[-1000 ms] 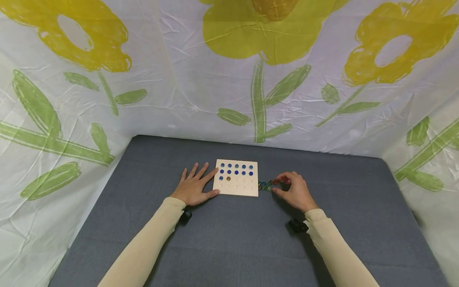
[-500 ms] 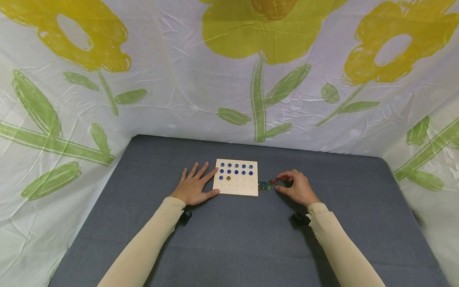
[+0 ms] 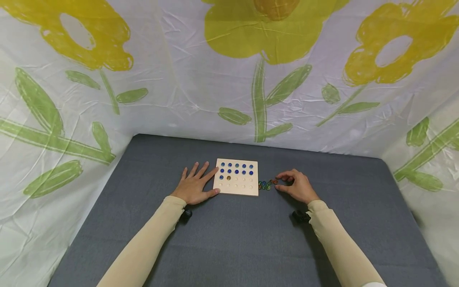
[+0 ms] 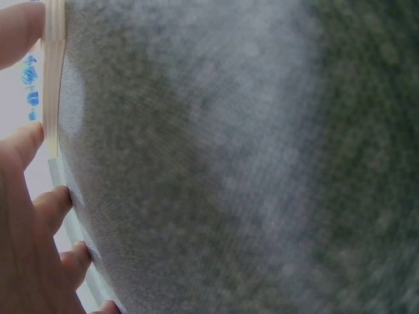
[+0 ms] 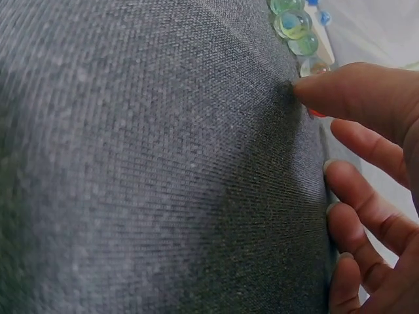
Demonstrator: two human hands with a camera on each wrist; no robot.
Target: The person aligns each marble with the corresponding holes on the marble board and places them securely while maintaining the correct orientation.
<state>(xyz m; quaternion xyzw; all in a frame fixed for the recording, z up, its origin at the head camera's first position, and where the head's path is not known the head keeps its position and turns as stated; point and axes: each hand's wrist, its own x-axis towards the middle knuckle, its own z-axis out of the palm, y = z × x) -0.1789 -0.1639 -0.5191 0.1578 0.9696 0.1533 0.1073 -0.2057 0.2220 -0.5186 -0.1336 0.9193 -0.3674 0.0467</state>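
Observation:
My left hand point(image 3: 193, 189) lies flat with spread fingers, its index fingertip and thumb on the left edge of a pale wooden board point(image 3: 247, 191) with rows of round hollows. Blue marbles point(image 3: 236, 172) fill the two far rows; one more blue marble and an amber marble point(image 3: 228, 178) begin the third. Right of the board, my right hand point(image 3: 298, 187) hovers low, thumb and index finger apart at either side of a red marble point(image 3: 275, 181). In the right wrist view the thumb partly covers that red marble point(image 5: 317, 114).
A short cluster of green and blue marbles point(image 3: 268, 187) lies against the board's right edge. Dark grey cloth point(image 3: 229, 239) covers the table. Behind it hangs a white curtain point(image 3: 186, 91) printed with yellow flowers.
My right hand has drawn back slightly to the right, uncovering the red marble at the cluster's end. The left hand and the board stay put.

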